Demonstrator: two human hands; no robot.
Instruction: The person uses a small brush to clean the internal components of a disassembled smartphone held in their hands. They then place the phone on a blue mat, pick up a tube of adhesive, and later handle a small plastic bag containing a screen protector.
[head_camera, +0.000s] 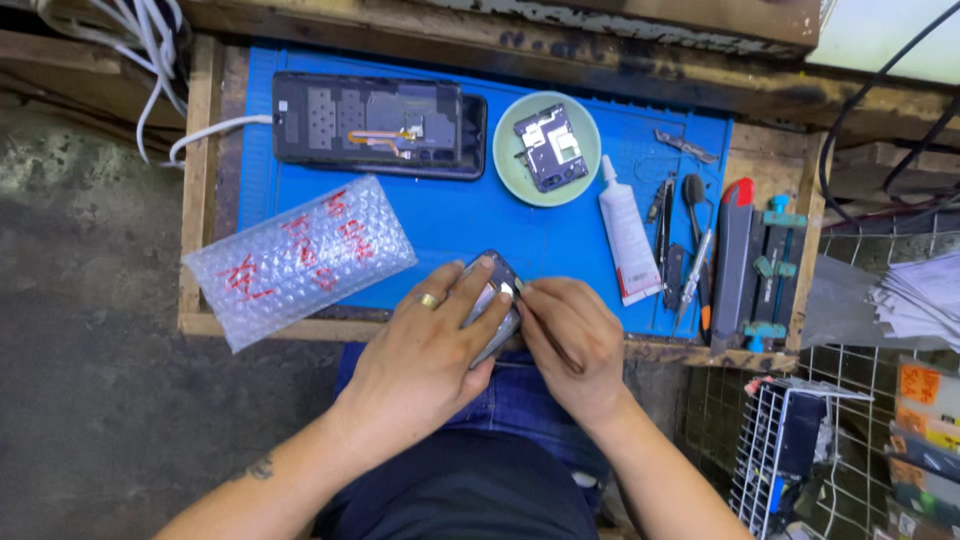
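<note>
My left hand (425, 350), a ring on one finger, grips a dark phone part (494, 292) at the near edge of the blue work mat (520, 235). My right hand (572, 340) meets it from the right, fingertips pinched at the part's top edge; what they pinch is too small to tell. Most of the part is hidden under my fingers. An opened phone (380, 125) with its back off lies at the mat's far side. A small green dish (520, 170) next to it holds a metal circuit part (551, 146).
A bubble-wrap pouch (300, 258) with red writing lies on the mat's left. A white glue tube (627, 235), tweezers and small tools (685, 240) and a clamp jig (765, 270) sit on the right. White cables (150, 60) hang at top left. A wire basket (790, 450) stands at lower right.
</note>
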